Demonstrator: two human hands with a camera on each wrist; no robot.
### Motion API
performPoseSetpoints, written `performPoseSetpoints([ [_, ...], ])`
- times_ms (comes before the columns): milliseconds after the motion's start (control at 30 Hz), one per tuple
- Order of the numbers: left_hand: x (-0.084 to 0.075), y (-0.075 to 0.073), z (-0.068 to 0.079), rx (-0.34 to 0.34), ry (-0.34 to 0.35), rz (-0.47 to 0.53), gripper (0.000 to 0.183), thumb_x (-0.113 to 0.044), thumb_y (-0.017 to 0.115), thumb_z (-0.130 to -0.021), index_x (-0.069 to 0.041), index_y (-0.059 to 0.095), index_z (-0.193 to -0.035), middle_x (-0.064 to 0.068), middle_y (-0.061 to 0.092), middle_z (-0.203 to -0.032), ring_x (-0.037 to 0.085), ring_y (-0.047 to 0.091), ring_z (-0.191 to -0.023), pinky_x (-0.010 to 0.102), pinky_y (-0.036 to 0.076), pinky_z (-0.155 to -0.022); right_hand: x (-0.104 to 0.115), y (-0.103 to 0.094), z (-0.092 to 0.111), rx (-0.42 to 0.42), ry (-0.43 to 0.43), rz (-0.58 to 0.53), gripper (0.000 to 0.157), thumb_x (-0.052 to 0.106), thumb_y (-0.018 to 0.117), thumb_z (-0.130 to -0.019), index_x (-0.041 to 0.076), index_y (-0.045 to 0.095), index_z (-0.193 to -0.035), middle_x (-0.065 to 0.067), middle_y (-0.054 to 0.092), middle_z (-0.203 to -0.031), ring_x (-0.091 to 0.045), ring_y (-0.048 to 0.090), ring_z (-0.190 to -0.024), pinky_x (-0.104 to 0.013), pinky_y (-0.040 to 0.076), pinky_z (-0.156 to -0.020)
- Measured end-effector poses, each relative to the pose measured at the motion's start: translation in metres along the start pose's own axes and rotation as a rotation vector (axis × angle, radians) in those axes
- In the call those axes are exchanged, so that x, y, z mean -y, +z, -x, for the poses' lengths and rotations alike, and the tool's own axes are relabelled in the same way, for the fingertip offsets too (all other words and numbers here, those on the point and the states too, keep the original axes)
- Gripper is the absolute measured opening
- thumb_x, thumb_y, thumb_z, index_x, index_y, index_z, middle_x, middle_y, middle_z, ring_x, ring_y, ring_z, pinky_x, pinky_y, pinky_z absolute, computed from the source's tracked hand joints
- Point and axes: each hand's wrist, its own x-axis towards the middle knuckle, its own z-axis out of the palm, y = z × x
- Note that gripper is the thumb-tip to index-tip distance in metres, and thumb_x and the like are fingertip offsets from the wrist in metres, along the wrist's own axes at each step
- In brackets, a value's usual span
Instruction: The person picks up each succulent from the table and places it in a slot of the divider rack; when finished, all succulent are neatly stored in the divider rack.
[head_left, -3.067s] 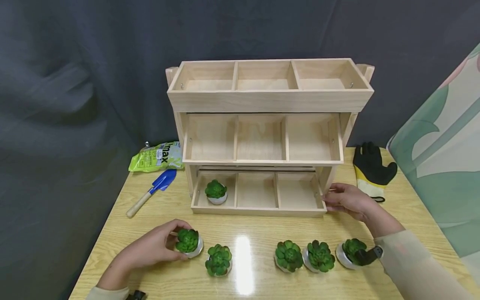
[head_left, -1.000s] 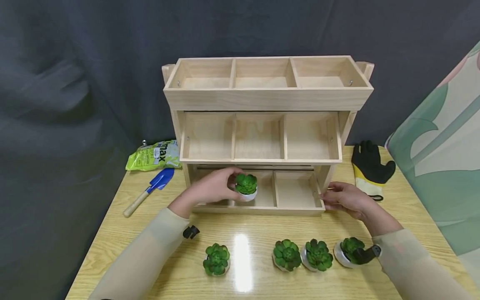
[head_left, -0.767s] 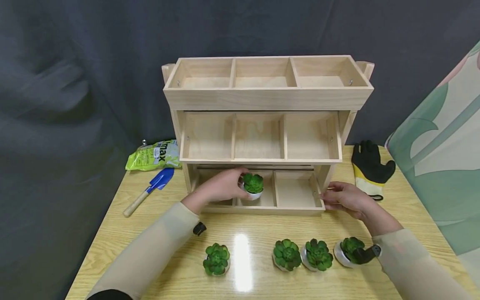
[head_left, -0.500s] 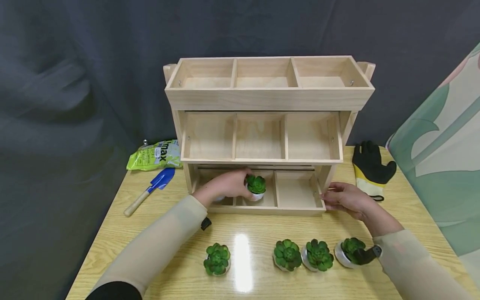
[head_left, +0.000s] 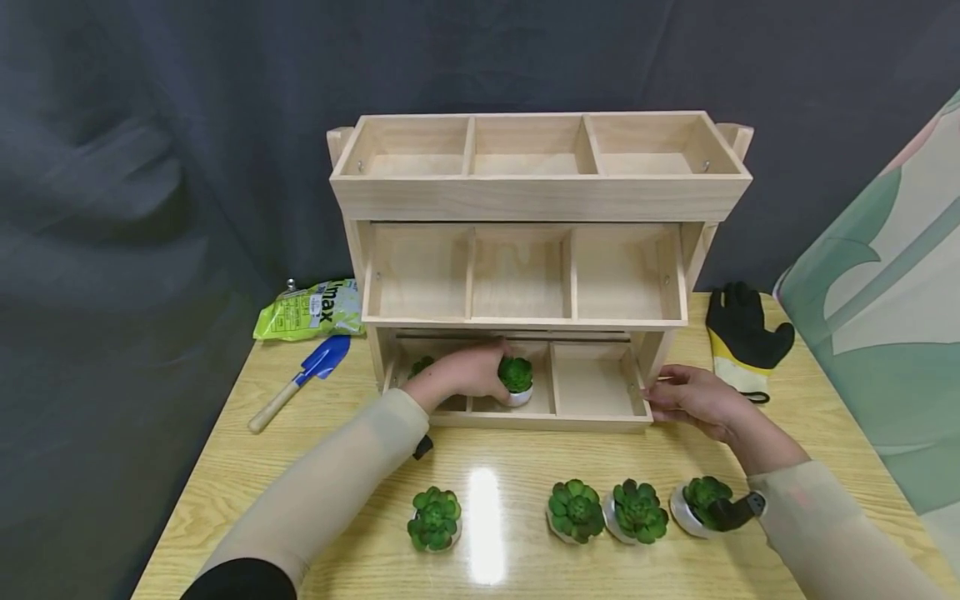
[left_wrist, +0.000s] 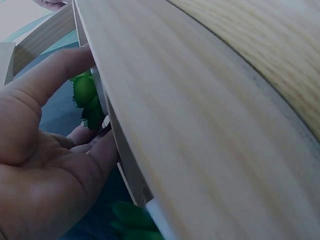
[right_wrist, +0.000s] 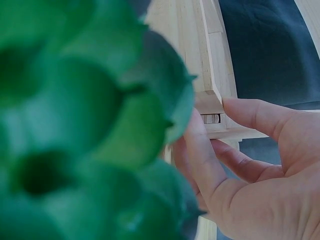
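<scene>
A small artificial succulent point(head_left: 516, 374) in a white pot is down in the middle compartment of the bottom tier of a three-tier wooden planter shelf point(head_left: 540, 201). My left hand point(head_left: 477, 372) grips its pot from the left, thumb and fingers on opposite sides; the left wrist view shows its leaves point(left_wrist: 86, 97) between them, the pot mostly hidden by the tray front. Another succulent point(head_left: 421, 364) in the left compartment is largely covered by my left wrist. At the bottom tier's right end, my right hand point(head_left: 693, 402) holds the wooden edge between thumb and fingers.
Potted succulents stand on the tabletop point(head_left: 517, 467): one at front left point(head_left: 435, 518), and three at front right, including a middle one point(head_left: 639, 510). A blue trowel point(head_left: 303, 379) and green bag point(head_left: 307, 312) lie left of the shelf, a black-and-yellow glove point(head_left: 746, 333) right.
My left hand has taken the potted succulent from the table's left side into the bottom tier, then moved it slightly right and down in the middle compartment. My right hand stays at the shelf end.
</scene>
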Motion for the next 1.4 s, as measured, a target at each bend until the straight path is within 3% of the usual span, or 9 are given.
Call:
performPoseSetpoints([
  [167, 0.0, 0.002, 0.002, -0.018, 0.016, 0.0, 0.071, -0.025, 0.088, -0.088, -0.004, 0.053, -0.146, 0.014, 0.067, -0.136, 0.027, 0.066, -0.122, 0.043, 0.056, -0.109, 0.001, 0.001, 0.002, -0.001, -0.005, 0.0, 0.073, 0.018, 0.059, -0.11, -0.015, 0.02, -0.163, -0.039, 0.041, -0.159, -0.013, 0.072, -0.11, -0.029, 0.066, -0.092],
  [400, 0.0, 0.003, 0.005, -0.037, 0.014, 0.005, 0.074, -0.027, 0.089, -0.087, -0.006, 0.052, -0.148, 0.014, 0.067, -0.137, 0.027, 0.066, -0.122, 0.044, 0.057, -0.109, 0.001, 0.001, 0.002, 0.0, -0.007, -0.002, 0.074, 0.018, 0.06, -0.11, -0.015, 0.019, -0.163, -0.04, 0.04, -0.16, -0.013, 0.072, -0.111, -0.029, 0.067, -0.093],
  [633, -0.005, 0.002, 0.017, -0.073, -0.01, 0.046, 0.083, -0.03, 0.091, -0.087, -0.008, 0.049, -0.156, 0.013, 0.064, -0.148, 0.031, 0.064, -0.134, 0.047, 0.053, -0.118, 0.002, 0.001, 0.002, 0.006, -0.003, 0.002, 0.074, 0.018, 0.059, -0.111, -0.015, 0.019, -0.163, -0.04, 0.038, -0.161, -0.014, 0.072, -0.112, -0.029, 0.066, -0.093],
  [833, -0.008, -0.002, 0.034, -0.108, -0.002, 0.1, 0.084, -0.031, 0.09, -0.088, -0.009, 0.048, -0.157, 0.012, 0.065, -0.145, 0.028, 0.067, -0.124, 0.046, 0.057, -0.109, 0.003, 0.001, 0.002, 0.011, 0.0, -0.001, 0.074, 0.018, 0.059, -0.111, -0.014, 0.018, -0.164, -0.039, 0.038, -0.162, -0.014, 0.072, -0.111, -0.029, 0.066, -0.093],
  [1067, -0.009, -0.004, 0.058, -0.147, 0.022, 0.171, 0.083, -0.021, 0.087, -0.09, -0.007, 0.044, -0.159, 0.013, 0.056, -0.158, 0.032, 0.057, -0.143, 0.047, 0.05, -0.122, 0.002, 0.001, 0.001, 0.005, -0.004, 0.01, 0.074, 0.02, 0.06, -0.111, -0.014, 0.019, -0.163, -0.038, 0.039, -0.162, -0.013, 0.072, -0.112, -0.031, 0.066, -0.095],
  [1400, -0.003, 0.003, 0.099, -0.18, 0.022, 0.16, 0.078, -0.026, 0.087, -0.091, -0.008, 0.047, -0.156, 0.012, 0.055, -0.158, 0.03, 0.057, -0.144, 0.048, 0.049, -0.123, -0.001, -0.001, 0.0, 0.01, -0.007, -0.005, 0.076, 0.02, 0.06, -0.111, -0.014, 0.018, -0.164, -0.038, 0.044, -0.158, -0.01, 0.072, -0.108, -0.03, 0.067, -0.093],
])
